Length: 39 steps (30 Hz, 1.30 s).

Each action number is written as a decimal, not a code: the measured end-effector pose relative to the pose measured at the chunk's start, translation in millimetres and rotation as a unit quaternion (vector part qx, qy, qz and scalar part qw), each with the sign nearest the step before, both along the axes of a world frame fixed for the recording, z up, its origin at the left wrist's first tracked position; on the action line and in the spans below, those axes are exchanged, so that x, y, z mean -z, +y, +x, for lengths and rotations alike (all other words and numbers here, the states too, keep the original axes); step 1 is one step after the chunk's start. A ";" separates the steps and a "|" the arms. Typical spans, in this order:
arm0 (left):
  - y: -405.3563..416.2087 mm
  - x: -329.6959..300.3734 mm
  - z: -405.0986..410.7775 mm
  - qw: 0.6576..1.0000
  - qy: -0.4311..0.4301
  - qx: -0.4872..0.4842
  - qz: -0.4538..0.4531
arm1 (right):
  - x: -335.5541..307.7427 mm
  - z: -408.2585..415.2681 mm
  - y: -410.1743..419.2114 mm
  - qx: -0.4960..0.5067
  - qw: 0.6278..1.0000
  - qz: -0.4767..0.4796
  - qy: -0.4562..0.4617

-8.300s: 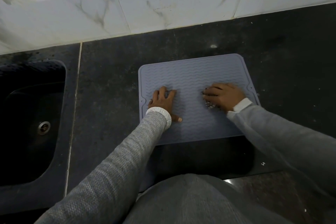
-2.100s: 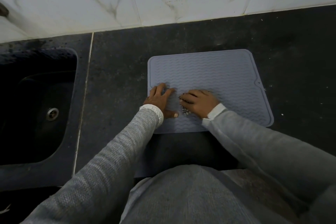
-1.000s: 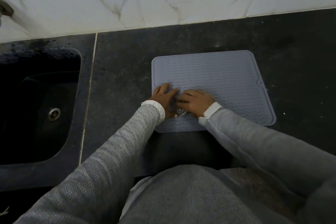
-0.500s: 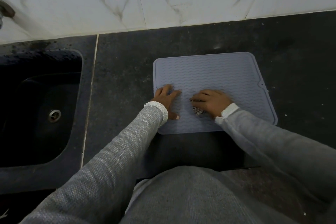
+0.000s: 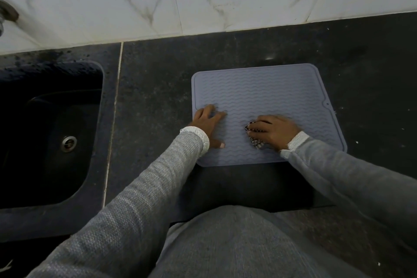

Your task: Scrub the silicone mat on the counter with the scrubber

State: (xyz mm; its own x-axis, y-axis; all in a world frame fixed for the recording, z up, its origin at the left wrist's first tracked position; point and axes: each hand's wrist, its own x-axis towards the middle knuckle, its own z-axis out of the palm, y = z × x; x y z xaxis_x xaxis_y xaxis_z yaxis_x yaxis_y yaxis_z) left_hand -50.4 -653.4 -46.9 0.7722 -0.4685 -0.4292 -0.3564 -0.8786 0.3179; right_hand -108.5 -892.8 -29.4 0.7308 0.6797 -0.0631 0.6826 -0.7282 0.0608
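steel scrubber (image 5: 254,136) in curled right hand (image 5: 274,131), farther right across mat (image 5: 259,97); left hand (image 5: 206,123) flat

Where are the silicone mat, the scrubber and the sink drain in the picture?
silicone mat (image 5: 259,92): head view, on the bare ribbed surface beyond the hands.
scrubber (image 5: 256,142): head view, on the checked part that shows under the right hand.
sink drain (image 5: 68,143): head view, on the metal ring in the sink bottom.

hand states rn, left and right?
Left hand: open, fingers flat, pressing on the silicone mat.
Right hand: closed, gripping the scrubber against the mat.
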 end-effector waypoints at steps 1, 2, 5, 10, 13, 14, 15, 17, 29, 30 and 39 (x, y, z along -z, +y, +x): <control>1.6 0.3 0.6 1.000 -0.002 0.001 -0.008 | 0.3 -0.5 1.7 0.010 1.000 0.016 -0.003; 4.3 0.7 1.8 1.000 -0.005 -0.002 -0.026 | -0.1 -1.2 3.7 0.023 0.999 0.029 -0.001; 16.6 1.9 9.1 0.995 -0.002 -0.004 -0.104 | 1.7 -1.8 4.3 0.057 0.997 0.045 0.015; 31.5 4.6 12.7 0.989 -0.034 -0.012 -0.147 | 6.9 3.4 10.7 0.125 0.985 0.047 0.108; 33.8 8.7 11.9 0.988 -0.060 0.001 -0.141 | 4.9 2.2 27.2 0.121 0.986 0.084 0.082; 33.4 8.9 11.5 0.988 -0.058 -0.008 -0.145 | 4.2 3.1 37.6 0.107 0.988 0.086 0.075; 32.2 8.4 12.1 0.987 -0.050 -0.020 -0.150 | 4.8 4.6 49.4 0.097 0.989 0.083 0.077; 29.8 8.6 16.4 0.988 -0.051 -0.015 -0.142 | 5.9 9.2 76.2 0.089 0.991 0.057 0.084; 33.1 21.5 38.6 0.995 -0.064 0.038 -0.062 | -5.0 3.0 39.8 0.058 0.997 0.015 0.042; 30.5 21.4 39.4 0.996 -0.061 0.032 -0.064 | -5.3 4.2 41.2 0.076 0.995 0.012 0.063; 31.4 25.6 44.0 0.993 -0.002 0.002 -0.117 | 9.9 20.8 123.7 0.058 0.992 0.008 0.108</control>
State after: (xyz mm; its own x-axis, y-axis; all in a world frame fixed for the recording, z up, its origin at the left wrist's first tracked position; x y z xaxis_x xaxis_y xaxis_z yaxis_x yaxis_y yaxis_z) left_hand -6.4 -622.0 -72.5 0.7717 -0.5585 -0.3042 -0.3619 -0.7789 0.5122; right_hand -87.7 -769.1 -39.2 0.7747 0.5940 -0.2169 0.5900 -0.8024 -0.0898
